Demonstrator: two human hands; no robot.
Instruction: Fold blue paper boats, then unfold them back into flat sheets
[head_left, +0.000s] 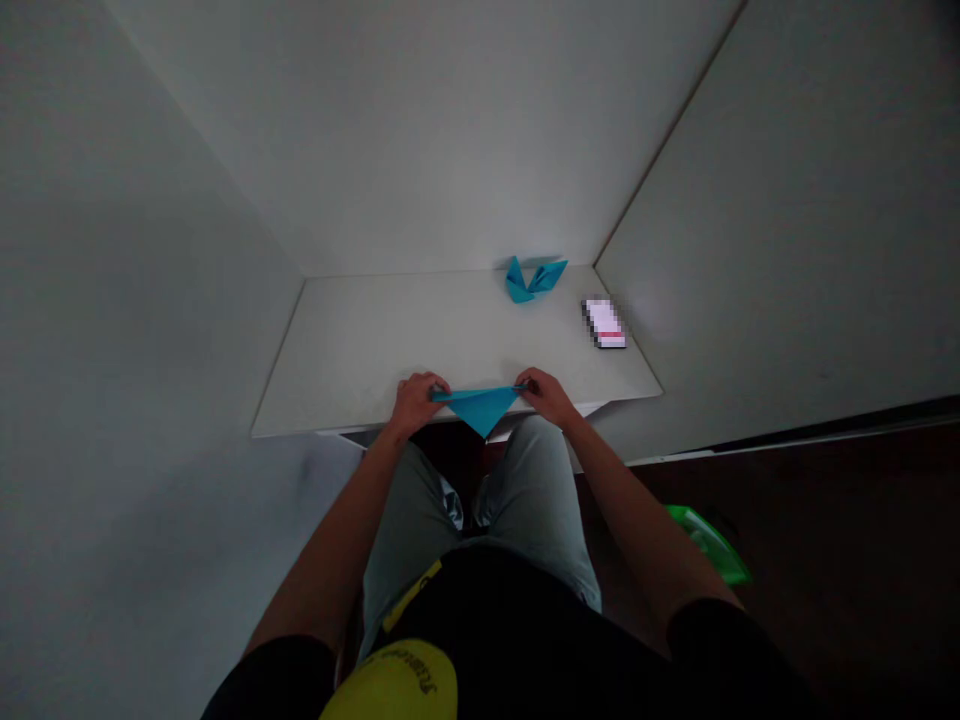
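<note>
A folded blue paper (pixel 484 408) is stretched between my two hands at the front edge of the white shelf. Its long folded side runs level from hand to hand, and a pointed corner hangs down past the edge toward my knees. My left hand (pixel 417 402) pinches the left end. At the right end, my right hand (pixel 547 393) has its thumb and fingers closed on the paper. Farther back on the shelf sits a blue folded-paper figure (pixel 531 284) with two raised points, touched by neither hand.
The white shelf (pixel 360 340) is bounded by walls at the back, left and right. A phone (pixel 604 322), blurred out by pixels, lies near its right end. Below, on the dark floor to the right, is a green object (pixel 709 545), partly hidden by my forearm.
</note>
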